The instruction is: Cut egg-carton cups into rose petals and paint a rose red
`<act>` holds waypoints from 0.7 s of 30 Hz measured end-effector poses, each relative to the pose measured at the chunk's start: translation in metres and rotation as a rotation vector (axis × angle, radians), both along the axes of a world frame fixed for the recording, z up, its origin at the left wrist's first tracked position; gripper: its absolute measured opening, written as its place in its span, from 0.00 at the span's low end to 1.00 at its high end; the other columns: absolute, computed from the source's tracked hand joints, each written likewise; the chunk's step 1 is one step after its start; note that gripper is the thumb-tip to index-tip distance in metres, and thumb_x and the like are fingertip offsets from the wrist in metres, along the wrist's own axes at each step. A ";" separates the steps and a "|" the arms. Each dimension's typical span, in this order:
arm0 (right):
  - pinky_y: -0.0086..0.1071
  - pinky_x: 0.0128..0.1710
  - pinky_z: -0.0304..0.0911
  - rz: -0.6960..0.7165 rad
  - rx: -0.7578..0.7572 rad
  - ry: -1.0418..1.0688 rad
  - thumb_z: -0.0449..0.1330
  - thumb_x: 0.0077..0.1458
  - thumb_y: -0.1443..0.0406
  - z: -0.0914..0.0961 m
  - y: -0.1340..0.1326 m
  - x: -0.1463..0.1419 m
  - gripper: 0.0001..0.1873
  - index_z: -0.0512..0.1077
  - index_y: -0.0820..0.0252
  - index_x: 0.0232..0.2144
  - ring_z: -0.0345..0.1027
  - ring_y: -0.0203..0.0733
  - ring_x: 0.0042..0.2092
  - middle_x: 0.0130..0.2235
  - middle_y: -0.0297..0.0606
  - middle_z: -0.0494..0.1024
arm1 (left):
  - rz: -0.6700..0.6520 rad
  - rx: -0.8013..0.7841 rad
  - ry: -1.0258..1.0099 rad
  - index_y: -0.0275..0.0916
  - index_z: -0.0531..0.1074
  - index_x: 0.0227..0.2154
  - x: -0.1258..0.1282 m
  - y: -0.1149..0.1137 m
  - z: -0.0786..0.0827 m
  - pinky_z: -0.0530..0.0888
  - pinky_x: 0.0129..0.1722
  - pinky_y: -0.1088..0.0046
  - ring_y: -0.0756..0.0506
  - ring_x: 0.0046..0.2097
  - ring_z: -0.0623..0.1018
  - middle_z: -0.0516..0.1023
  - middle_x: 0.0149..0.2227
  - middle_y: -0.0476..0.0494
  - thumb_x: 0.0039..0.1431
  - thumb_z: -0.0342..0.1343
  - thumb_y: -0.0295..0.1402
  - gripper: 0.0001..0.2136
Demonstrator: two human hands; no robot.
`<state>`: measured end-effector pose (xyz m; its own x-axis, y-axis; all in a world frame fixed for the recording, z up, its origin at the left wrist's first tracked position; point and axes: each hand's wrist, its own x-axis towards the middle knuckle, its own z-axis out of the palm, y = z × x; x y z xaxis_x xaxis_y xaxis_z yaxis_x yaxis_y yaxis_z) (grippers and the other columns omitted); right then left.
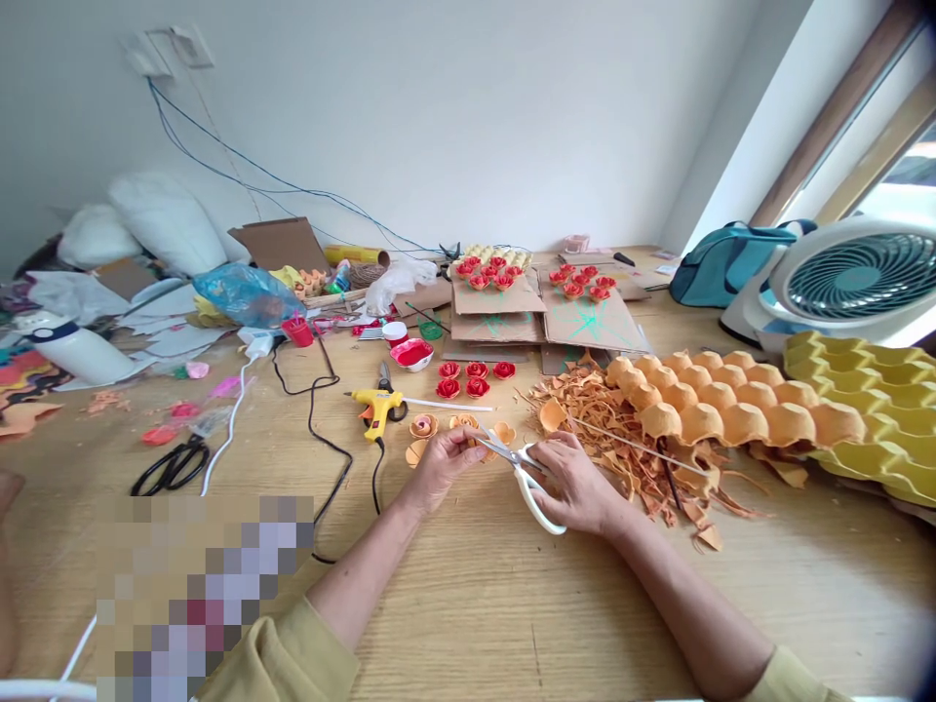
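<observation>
My right hand (574,480) grips a pair of scissors (537,505) with white handles, its blades pointing left. At the blade tips, my left hand (448,466) is closed in a pinch; what lies between its fingertips is too small to make out. Just beyond the hands sit several orange egg-carton flowers (424,426), partly hidden by my fingers. Behind them are several red-painted flowers (476,370). To the right of my right hand spreads a heap of orange carton scraps (585,400), with a single cut cup (553,415) on it.
A yellow glue gun (376,409) lies left of the flowers, its black cord trailing forward. Orange (738,400) and yellow egg trays (870,390) stand right, before a fan (855,278). Cardboard pieces (592,322) carry red flowers behind. Red paint fills a bowl (411,355). Black-handled scissors (172,466) lie left.
</observation>
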<state>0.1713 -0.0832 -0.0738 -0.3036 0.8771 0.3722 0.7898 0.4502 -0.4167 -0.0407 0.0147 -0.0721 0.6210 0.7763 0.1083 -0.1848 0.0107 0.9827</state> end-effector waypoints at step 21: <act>0.45 0.52 0.53 0.035 0.016 -0.029 0.56 0.59 0.57 0.003 -0.002 0.000 0.12 0.60 0.55 0.29 0.63 0.41 0.30 0.28 0.33 0.71 | -0.010 0.031 0.004 0.37 0.78 0.31 0.000 -0.001 -0.004 0.68 0.42 0.72 0.49 0.37 0.72 0.74 0.31 0.48 0.53 0.66 0.37 0.08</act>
<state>0.1709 -0.0855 -0.0709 -0.3449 0.8598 0.3767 0.7853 0.4841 -0.3860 -0.0404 0.0133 -0.0760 0.6290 0.7665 0.1294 -0.1804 -0.0179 0.9834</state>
